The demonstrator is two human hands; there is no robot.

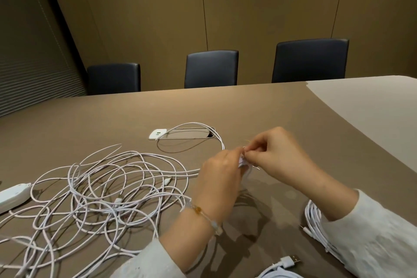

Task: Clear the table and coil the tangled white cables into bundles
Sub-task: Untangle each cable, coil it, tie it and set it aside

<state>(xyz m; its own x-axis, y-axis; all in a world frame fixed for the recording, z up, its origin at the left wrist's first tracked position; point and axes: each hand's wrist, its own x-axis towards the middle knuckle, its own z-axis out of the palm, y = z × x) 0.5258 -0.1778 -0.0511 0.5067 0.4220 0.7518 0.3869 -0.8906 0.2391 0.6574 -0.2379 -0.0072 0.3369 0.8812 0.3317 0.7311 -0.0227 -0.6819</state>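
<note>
While left hand point(222, 171) grips small white cable bundle point(243, 163) above worktop point(259, 106), right hand point(274, 153) pinches its top; bundle axis roughly upright. Tangled cables point(101, 189) sprawl left, flat.

Tangled cables point(108, 192) left of coiled bundle point(316, 223)

Pale knit sleeves point(372, 232), a beaded bracelet point(204, 215) (one amber bead).

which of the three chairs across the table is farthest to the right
The right chair, the one that looks largest in this view. The middle chair and left chair stand to its left behind the table.
</note>
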